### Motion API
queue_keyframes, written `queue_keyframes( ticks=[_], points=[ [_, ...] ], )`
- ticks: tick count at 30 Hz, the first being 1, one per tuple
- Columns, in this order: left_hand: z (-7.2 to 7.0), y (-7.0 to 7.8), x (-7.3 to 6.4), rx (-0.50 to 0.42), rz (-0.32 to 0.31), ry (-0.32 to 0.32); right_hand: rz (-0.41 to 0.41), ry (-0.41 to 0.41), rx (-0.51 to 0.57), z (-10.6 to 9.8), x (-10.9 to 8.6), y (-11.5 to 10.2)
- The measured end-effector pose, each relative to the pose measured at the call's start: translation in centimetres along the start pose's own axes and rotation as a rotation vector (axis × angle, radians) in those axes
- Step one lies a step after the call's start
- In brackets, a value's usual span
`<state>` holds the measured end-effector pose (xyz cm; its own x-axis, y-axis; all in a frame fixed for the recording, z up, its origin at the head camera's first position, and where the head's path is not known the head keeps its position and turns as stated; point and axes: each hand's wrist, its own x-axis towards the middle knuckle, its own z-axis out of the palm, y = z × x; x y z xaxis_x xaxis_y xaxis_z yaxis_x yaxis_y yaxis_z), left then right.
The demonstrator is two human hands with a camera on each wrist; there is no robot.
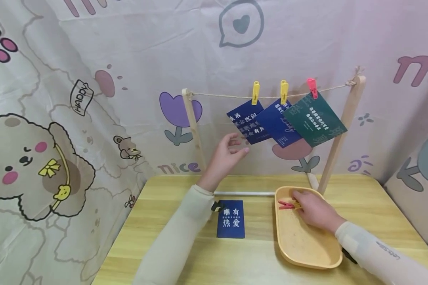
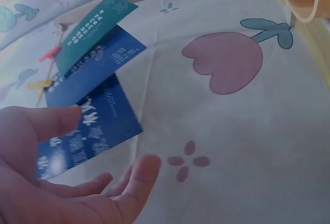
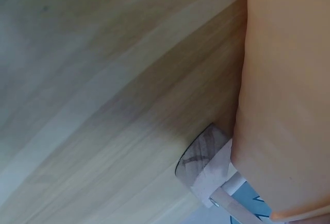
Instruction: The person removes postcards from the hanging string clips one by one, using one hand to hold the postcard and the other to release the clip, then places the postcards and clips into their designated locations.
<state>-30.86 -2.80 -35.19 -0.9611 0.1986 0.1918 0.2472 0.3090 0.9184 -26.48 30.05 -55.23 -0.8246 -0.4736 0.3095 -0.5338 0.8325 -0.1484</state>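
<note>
pale, lightly creased cloth point(image 1: 146, 47) covers the wall behind a light wood-grain table point(image 1: 249, 257), printed with tulips, a heart in a speech bubble point(image 1: 241, 23) and the word "nice" point(image 1: 178, 168). on the left cloth, a big bear point(image 1: 25, 174) winks. the light is soft.

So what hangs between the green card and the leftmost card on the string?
A blue card, pegged by a yellow clip; the head and left wrist views both show it.

The cards point(image 1: 315, 122) look like smooth paper, the pegs point(image 1: 255, 93) shiny plastic, the tray point(image 1: 303, 243) smooth plastic, the string point(image 1: 221, 95) rough fibre, the posts point(image 1: 332, 158) matt wood.
</note>
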Motion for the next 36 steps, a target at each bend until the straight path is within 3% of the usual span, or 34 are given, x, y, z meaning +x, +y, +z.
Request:
queue_keyframes(
  ticks=[7,15,23,29,36],
  points=[
    [1.6,-0.6,2.0,-0.117,0.024,-0.056,0.013,0.010,0.014,-0.2,-0.5,-0.5],
    [2.4,-0.6,2.8,-0.106,0.055,-0.011,0.024,0.006,0.016,-0.5,-0.5,-1.1],
    [2.6,-1.0,2.5,-0.142,0.009,-0.003,0.025,-0.005,0.021,-0.6,-0.1,-1.4],
    [2.4,-1.1,2.0,-0.114,0.018,0.005,0.015,-0.012,0.014,-0.5,0.0,-1.2],
    [2.2,-1.4,1.6,-0.114,0.029,-0.027,0.011,-0.012,0.009,-0.3,0.1,-1.1]
  ],
)
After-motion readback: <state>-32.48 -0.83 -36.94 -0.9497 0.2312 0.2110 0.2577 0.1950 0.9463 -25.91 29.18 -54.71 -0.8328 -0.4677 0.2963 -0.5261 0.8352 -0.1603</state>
